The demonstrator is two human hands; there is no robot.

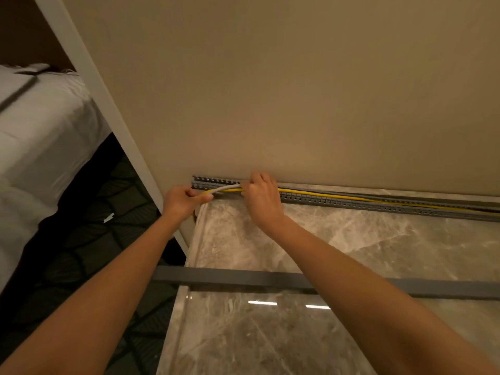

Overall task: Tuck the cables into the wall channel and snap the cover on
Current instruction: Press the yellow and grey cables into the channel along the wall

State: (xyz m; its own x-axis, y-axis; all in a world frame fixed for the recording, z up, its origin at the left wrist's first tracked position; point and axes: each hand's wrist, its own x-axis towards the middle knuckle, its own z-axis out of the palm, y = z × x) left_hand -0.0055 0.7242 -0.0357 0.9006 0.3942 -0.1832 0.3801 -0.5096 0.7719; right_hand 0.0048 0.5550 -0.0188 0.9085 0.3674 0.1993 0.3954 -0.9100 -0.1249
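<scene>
Cables (227, 188): running lengthwise along the wall channel (351, 203), ends arching out at its left end. Left hand (181, 201) is pinching those ends; right hand (261, 201), fingers curled, is gripping them over the channel. Cover (243, 278) is lying parallel, well apart.

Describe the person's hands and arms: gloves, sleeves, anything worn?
Nothing worn that shows. The left hand and right hand are bare, with no gloves, rings or tape visible. The left forearm and right forearm are uncovered down to the bottom edge of the head view, with no sleeve, watch or wristband in sight. No markings show on either.
</scene>
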